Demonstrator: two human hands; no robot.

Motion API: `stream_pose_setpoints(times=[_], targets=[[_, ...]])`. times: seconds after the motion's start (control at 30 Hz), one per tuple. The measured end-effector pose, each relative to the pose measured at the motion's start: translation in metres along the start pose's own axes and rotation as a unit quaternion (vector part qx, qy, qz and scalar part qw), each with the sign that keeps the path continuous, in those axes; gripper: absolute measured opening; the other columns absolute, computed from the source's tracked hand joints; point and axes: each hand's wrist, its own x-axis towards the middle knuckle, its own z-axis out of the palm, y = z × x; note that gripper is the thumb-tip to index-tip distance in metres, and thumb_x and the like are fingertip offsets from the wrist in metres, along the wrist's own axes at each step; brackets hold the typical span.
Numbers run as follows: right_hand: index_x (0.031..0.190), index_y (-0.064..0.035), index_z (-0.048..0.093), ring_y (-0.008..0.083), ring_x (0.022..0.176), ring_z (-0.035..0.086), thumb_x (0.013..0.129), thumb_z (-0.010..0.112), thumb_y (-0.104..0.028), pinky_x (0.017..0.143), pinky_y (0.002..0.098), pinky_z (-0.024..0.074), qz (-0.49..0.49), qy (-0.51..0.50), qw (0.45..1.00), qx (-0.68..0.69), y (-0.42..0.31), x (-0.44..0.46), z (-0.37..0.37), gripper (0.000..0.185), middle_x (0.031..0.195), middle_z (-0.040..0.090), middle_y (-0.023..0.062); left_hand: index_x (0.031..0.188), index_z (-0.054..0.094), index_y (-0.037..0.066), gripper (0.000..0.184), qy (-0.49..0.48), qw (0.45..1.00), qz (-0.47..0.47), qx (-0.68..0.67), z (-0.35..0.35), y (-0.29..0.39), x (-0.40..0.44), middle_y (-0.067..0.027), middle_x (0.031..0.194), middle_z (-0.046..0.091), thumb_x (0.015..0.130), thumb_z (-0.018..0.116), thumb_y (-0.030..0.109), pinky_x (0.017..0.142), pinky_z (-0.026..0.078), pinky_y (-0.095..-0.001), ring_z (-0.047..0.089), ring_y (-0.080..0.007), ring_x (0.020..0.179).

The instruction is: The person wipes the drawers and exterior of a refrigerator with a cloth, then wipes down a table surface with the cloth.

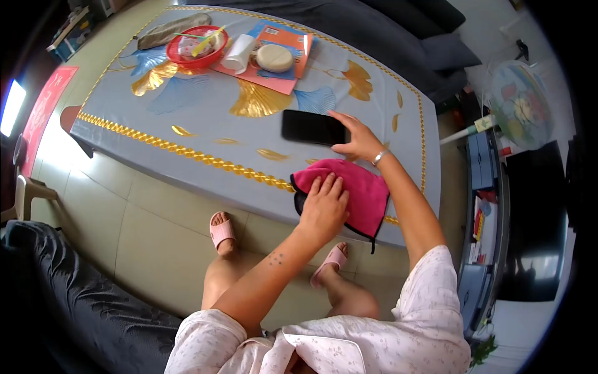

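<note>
A pink cloth (367, 193) with black edging lies at the table's near edge, one corner hanging over it. My left hand (324, 207) rests on the cloth with its fingers stretched out, pressing from above. Something dark shows under the cloth's left side; I cannot make out whether it is its underside or another thing. Just beyond the cloth is a black smartphone (311, 128), dark screen up. My right hand (360, 138) grips the phone's right end, with the thumb at the near corner and the fingers at the far corner.
Farther back on the grey-blue tablecloth (205, 118) stand a red basket (196, 60) with small items, a white cup (238, 55), a round cream-coloured container (275, 58) on booklets and a grey-brown pouch (174, 31). A fan (520, 105) and cabinet (481, 162) are right.
</note>
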Motion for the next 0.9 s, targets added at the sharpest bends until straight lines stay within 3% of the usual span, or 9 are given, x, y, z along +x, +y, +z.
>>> stream_pose_setpoints(times=[0.1,0.2,0.3,0.37,0.47,0.57,0.63,0.73,0.9], targets=[[0.148,-0.0194,0.044,0.0339,0.143,0.036,0.072,0.068,-0.011,0.114,0.0423,0.0330,-0.015,-0.094,0.993,-0.074,-0.022,0.019,-0.003,0.080,0.152,0.042,0.0150,0.122,0.063,0.008,0.045,-0.001,1.000,0.001,0.012,0.001,0.000,0.000,-0.0163,0.139,0.053,0.082,0.070,0.028,0.115,0.028,-0.0496,0.041,-0.0331,0.137],[0.150,-0.0220,0.040,0.0294,0.145,0.033,0.070,0.064,-0.001,0.115,0.0418,0.0327,-0.131,-0.099,0.968,-0.192,-0.032,0.038,0.009,0.086,0.153,0.042,0.0109,0.121,0.064,0.008,0.044,0.014,1.000,0.011,0.019,0.002,-0.002,-0.001,-0.0154,0.138,0.054,0.082,0.071,0.027,0.115,0.029,-0.0489,0.043,-0.0324,0.136],[0.150,-0.0234,0.040,0.0278,0.149,0.025,0.072,0.055,0.007,0.117,0.0460,0.0265,-0.115,-0.097,0.965,-0.213,-0.052,0.041,0.019,0.085,0.155,0.040,0.0064,0.121,0.064,0.009,0.044,0.013,1.000,0.009,0.014,0.000,-0.002,0.000,-0.0147,0.137,0.054,0.081,0.071,0.026,0.114,0.030,-0.0484,0.043,-0.0322,0.135],[0.149,-0.0191,0.039,0.0293,0.146,0.031,0.073,0.055,0.007,0.116,0.0426,0.0303,-0.114,-0.047,0.967,-0.222,-0.045,0.036,0.029,0.082,0.152,0.042,0.0099,0.120,0.064,0.009,0.043,0.014,1.000,0.010,0.005,-0.001,-0.003,0.000,-0.0146,0.137,0.055,0.081,0.072,0.025,0.114,0.030,-0.0482,0.044,-0.0322,0.135],[0.142,-0.0069,0.044,0.0343,0.124,0.050,0.079,0.056,-0.001,0.106,0.0375,0.0415,0.006,0.188,0.979,-0.080,-0.036,0.017,0.045,0.065,0.131,0.057,0.0171,0.112,0.064,0.004,0.037,0.092,0.993,0.010,-0.071,0.000,-0.006,0.004,-0.0165,0.127,0.059,0.078,0.072,0.016,0.107,0.038,-0.0470,0.051,-0.0348,0.125],[0.124,-0.0022,0.062,0.0257,0.088,0.063,0.089,0.069,-0.028,0.082,0.0364,0.0522,0.151,0.200,0.968,-0.024,-0.053,-0.014,0.057,0.043,0.099,0.063,0.0129,0.101,0.061,0.001,0.026,0.229,0.966,0.020,-0.120,-0.019,-0.014,0.019,-0.0190,0.118,0.059,0.077,0.068,0.004,0.101,0.041,-0.0486,0.054,-0.0400,0.114],[0.113,-0.0035,0.068,0.0307,0.091,0.062,0.084,0.071,-0.041,0.083,0.0401,0.0505,0.189,0.210,0.955,0.086,-0.055,-0.019,0.071,0.047,0.094,0.065,0.0120,0.104,0.059,0.000,0.028,0.262,0.961,-0.046,-0.072,-0.030,-0.024,0.021,-0.0239,0.125,0.055,0.078,0.068,0.005,0.105,0.038,-0.0495,0.050,-0.0431,0.120],[0.112,-0.0058,0.070,0.0285,0.089,0.062,0.078,0.077,-0.035,0.080,0.0398,0.0510,0.153,0.245,0.957,0.034,-0.054,-0.021,0.093,0.045,0.094,0.065,0.0096,0.124,0.049,-0.003,0.051,0.251,0.957,-0.140,-0.037,-0.034,-0.049,0.016,-0.0323,0.141,0.043,0.080,0.069,0.013,0.114,0.028,-0.0512,0.037,-0.0468,0.136],[0.113,-0.0096,0.071,0.0268,0.089,0.062,0.079,0.076,-0.030,0.078,0.0402,0.0506,0.146,0.307,0.940,0.011,-0.062,-0.023,0.106,0.040,0.093,0.065,0.0072,0.143,0.036,-0.004,0.077,0.201,0.968,-0.150,-0.029,-0.013,-0.076,0.012,-0.0326,0.143,0.041,0.080,0.073,0.021,0.117,0.024,-0.0516,0.032,-0.0467,0.141]])
